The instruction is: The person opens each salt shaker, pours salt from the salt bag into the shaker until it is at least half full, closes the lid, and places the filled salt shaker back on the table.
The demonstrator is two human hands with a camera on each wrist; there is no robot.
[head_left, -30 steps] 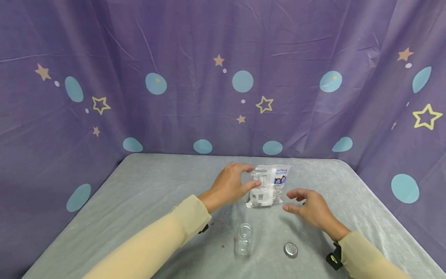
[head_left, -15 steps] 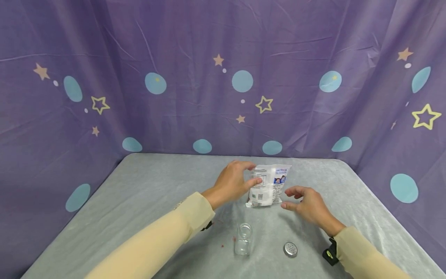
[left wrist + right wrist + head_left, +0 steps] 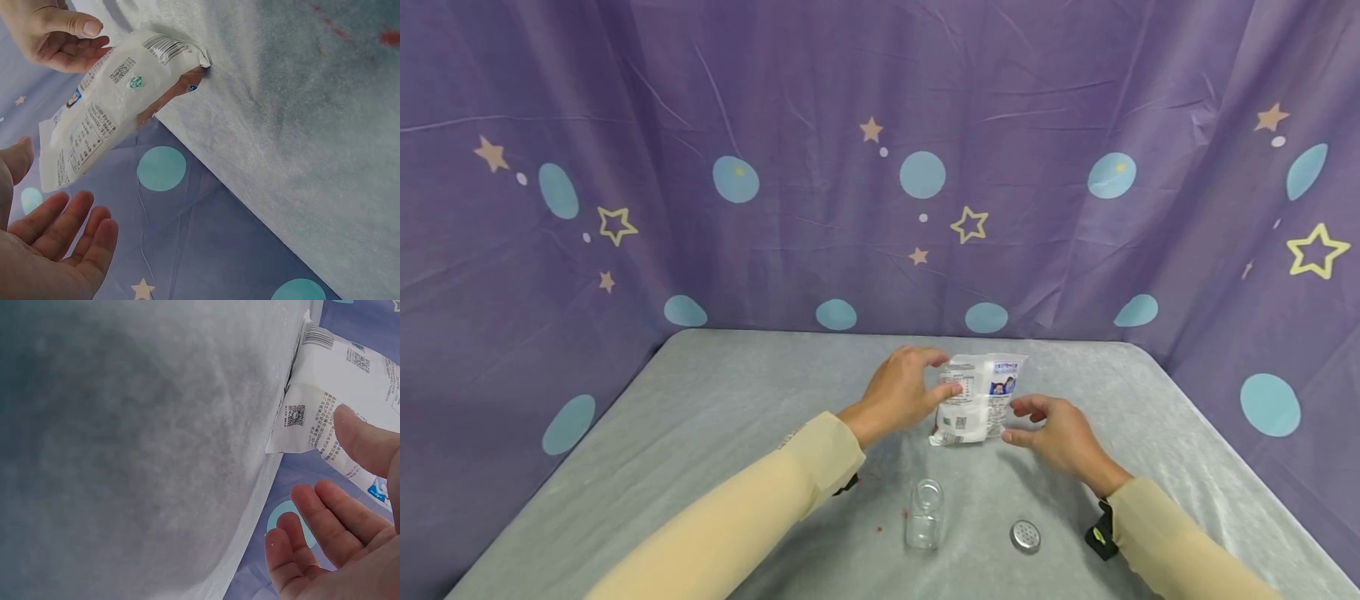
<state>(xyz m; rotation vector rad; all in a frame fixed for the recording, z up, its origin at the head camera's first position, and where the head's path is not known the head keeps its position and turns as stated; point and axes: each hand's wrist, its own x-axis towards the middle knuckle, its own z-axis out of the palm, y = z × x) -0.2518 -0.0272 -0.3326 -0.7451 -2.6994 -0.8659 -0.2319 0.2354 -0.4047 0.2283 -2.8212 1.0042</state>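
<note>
A white printed plastic bag (image 3: pixel 976 400) stands upright on the grey-covered table, with barcodes and QR codes on its face. To its left, my left hand (image 3: pixel 901 390) holds its thumb and fingers spread apart around the bag's side. In the left wrist view a gap shows between this hand (image 3: pixel 59 244) and the bag (image 3: pixel 106 106). My right hand (image 3: pixel 1063 437) is at the bag's lower right edge, fingers loosely bent. From the right wrist view I cannot tell whether this hand (image 3: pixel 350 540) touches the bag.
Nearer to me, a clear glass jar (image 3: pixel 924 517) without a lid appears upright. A round metal shaker lid (image 3: pixel 1026 537) with holes lies to its right. Small red spots mark the cloth left of the jar. A purple curtain (image 3: pixel 820 275) hangs behind the table.
My right hand has moved left, closer to the bag. My left hand has shifted only slightly. The bag, jar and lid have stayed put.
</note>
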